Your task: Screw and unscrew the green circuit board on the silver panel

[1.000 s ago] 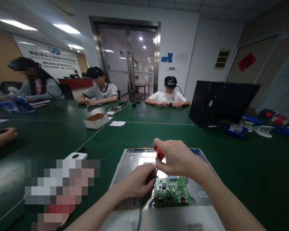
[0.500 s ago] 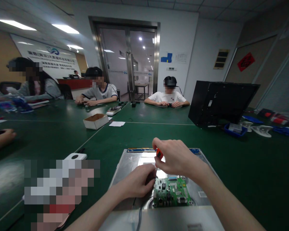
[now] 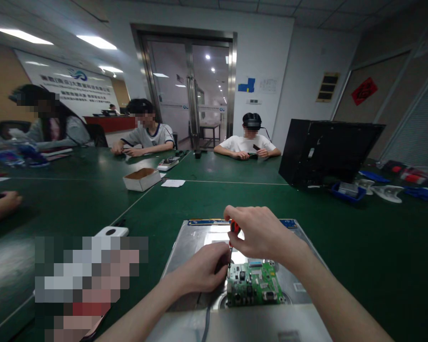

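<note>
My right hand (image 3: 262, 232) grips the red and black handle of a screwdriver (image 3: 234, 227), its thin shaft pointing down. The tip meets the upper left corner of a green circuit board (image 3: 254, 284), beside my left fingertips. My left hand (image 3: 209, 268) is closed at that corner, fingers curled and thumb pressed in; whatever it pinches is hidden. Under both hands lies a silver metal panel (image 3: 185, 242), with the board on its middle. A grey cable (image 3: 207, 320) runs from below my left hand toward the near edge.
Left of the panel, a white device (image 3: 116, 232) lies near a blurred-out patch. Farther off are an open cardboard box (image 3: 141, 180) and a paper slip (image 3: 173, 183). A large black casing (image 3: 321, 152) and a blue tray (image 3: 348, 192) stand right. Several people sit around the green table.
My right hand and the screwdriver have shifted very slightly left; my left hand stays put. The person across has raised a small dark object in one hand.
</note>
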A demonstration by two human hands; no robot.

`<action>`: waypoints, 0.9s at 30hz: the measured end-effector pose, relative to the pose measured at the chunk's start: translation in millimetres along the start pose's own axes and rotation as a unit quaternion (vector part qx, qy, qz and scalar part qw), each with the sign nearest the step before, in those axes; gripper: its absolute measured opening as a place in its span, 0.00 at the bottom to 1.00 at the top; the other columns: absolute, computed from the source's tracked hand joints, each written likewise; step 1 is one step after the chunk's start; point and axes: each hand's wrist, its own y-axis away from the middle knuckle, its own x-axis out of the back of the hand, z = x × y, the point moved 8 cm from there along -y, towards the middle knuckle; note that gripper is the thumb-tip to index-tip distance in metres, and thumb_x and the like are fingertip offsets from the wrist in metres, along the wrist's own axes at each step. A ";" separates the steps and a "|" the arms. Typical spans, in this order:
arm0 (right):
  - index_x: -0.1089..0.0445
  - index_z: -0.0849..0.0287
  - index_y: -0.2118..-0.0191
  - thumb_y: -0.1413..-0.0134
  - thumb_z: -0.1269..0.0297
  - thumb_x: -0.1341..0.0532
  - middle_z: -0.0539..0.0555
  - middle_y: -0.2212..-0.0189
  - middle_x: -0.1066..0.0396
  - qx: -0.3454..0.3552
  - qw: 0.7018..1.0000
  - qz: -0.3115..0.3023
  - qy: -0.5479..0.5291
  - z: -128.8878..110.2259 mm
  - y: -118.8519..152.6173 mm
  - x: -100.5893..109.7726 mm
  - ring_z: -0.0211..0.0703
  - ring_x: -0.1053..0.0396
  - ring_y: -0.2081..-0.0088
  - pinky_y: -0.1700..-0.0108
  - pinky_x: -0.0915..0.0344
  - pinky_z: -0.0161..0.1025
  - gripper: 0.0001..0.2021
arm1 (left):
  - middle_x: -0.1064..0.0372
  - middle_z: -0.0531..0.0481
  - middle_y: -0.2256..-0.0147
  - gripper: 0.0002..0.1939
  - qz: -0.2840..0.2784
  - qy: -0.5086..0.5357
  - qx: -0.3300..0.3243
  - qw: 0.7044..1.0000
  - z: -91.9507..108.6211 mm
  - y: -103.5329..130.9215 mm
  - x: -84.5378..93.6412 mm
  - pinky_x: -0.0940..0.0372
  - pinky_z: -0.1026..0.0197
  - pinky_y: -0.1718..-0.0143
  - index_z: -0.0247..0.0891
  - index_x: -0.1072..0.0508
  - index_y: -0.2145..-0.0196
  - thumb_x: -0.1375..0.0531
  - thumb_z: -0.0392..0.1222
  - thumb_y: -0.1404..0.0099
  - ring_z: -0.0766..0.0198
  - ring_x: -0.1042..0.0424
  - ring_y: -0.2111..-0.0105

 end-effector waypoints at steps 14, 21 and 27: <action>0.36 0.55 0.58 0.48 0.68 0.39 0.49 0.67 0.24 0.023 0.999 0.001 -0.032 -3.5 1.9 1.7 0.40 0.30 0.69 0.74 0.55 0.36 0.10 | 0.36 0.52 0.71 0.04 0.001 -0.003 -0.006 1.000 4.2 -0.3 2.3 0.50 0.61 0.74 0.38 0.38 0.66 0.48 0.33 0.40 0.63 0.41 0.74; 0.33 0.54 0.63 0.41 0.52 0.41 0.50 0.73 0.24 0.008 0.999 0.000 0.034 0.0 -1.0 0.0 0.41 0.30 0.72 0.75 0.58 0.37 0.11 | 0.39 0.54 0.74 0.02 0.007 -0.020 0.008 1.000 4.7 0.4 3.7 0.51 0.62 0.75 0.39 0.38 0.69 0.47 0.34 0.40 0.64 0.43 0.75; 0.35 0.55 0.59 0.44 0.64 0.40 0.50 0.70 0.24 0.007 1.000 0.004 0.022 0.2 -1.2 -1.9 0.39 0.31 0.72 0.75 0.58 0.37 0.07 | 0.36 0.52 0.71 0.04 0.007 -0.019 -0.006 1.000 2.8 1.0 1.6 0.48 0.62 0.72 0.38 0.36 0.66 0.48 0.33 0.40 0.63 0.41 0.73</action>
